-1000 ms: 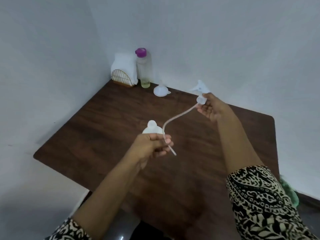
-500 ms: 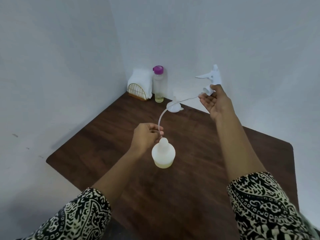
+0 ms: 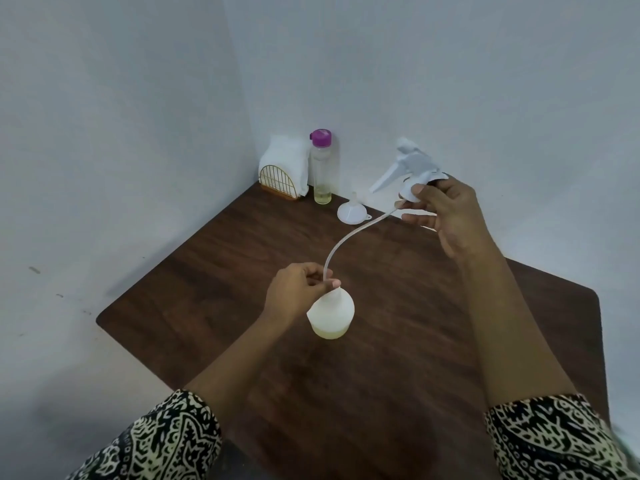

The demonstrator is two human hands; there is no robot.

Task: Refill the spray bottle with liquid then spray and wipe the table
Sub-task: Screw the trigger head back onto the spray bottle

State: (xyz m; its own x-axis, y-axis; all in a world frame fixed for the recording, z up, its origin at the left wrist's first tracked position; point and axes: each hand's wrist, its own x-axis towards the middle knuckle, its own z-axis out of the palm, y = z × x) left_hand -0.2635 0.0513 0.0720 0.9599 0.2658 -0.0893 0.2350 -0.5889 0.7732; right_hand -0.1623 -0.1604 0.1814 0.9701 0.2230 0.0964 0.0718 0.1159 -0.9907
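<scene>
Left hand [image 3: 297,293] pinches the lower end of a thin clear dip tube [image 3: 349,238] between thumb and fingertips, right at the neck of the spray bottle [image 3: 332,315]; the hand hides whether the tube's tip has entered the mouth. Right hand [image 3: 446,216] grips the collar of the white trigger spray head [image 3: 414,166] with thumb and curled upper fingers, the lower fingers looser and partly extended. It holds the head raised over the far side of the table [image 3: 381,393], with the trigger lever angled down to the left. The tube arcs from the head down to the left hand. Spray bottle: white, translucent, round-bodied, upright near the middle of the dark wooden table, uncapped. It holds a shallow layer of pale yellow liquid at the bottom only and is mostly unfilled. White funnel [image 3: 351,213] sits wide end down near the far edge, just below the raised spray head. In the far corner stands a tall clear bottle [image 3: 322,174] with a purple cap, yellowish liquid in roughly its lower part, clear above. Just left of it, touching or nearly so, is a gold wire napkin holder [image 3: 277,181] packed with white napkins [image 3: 287,157]. Both forearms are bare, with black-and-cream patterned sleeves at the bottom of view.
</scene>
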